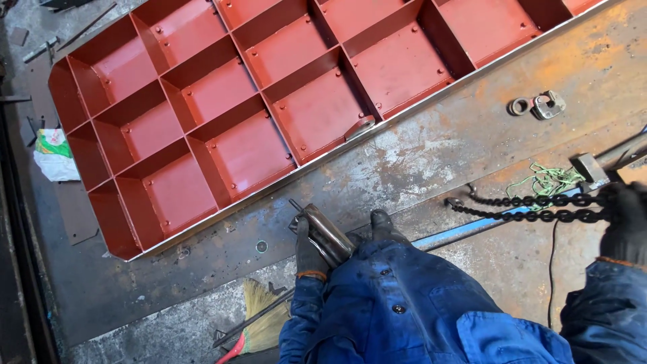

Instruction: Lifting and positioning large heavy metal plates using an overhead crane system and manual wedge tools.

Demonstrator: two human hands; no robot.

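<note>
Gripping a metal tool [323,232], my gloved left hand [309,253] was wrapped tight round its body; its long axis slanted up-left toward the red tray [114,232] just beyond. My right hand [623,216] was closed on the chain [526,207], well apart to the right. Left was nearer the tray.

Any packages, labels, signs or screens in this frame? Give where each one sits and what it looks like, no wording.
Crumpled plastic bag: on the floor at the far left, beside the end of the red gridded steel panel; white with a green and yellow printed patch.
No signs, screens or other labels show.
</note>
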